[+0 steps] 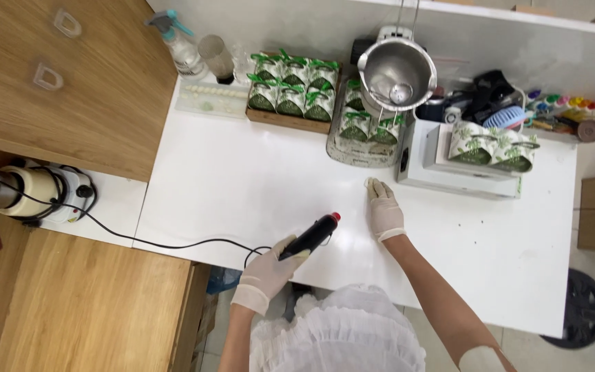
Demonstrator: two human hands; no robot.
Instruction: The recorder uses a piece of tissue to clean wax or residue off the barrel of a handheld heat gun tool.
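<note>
White glove, left hand [267, 270]: I see it wrapped tight round black corded tool [311, 235], gripping rear of handle; red tip points up-right, away from the palm.
Tool pos: lying low over white table [242, 186], near front edge, cord [139, 238] trailing left.
Right hand [384, 209]: gloved, open, flat on table, holding nothing, just right of tool tip.
Behind: metal pot [397, 72], green-white wrapped packs in tray [290, 86].
</note>
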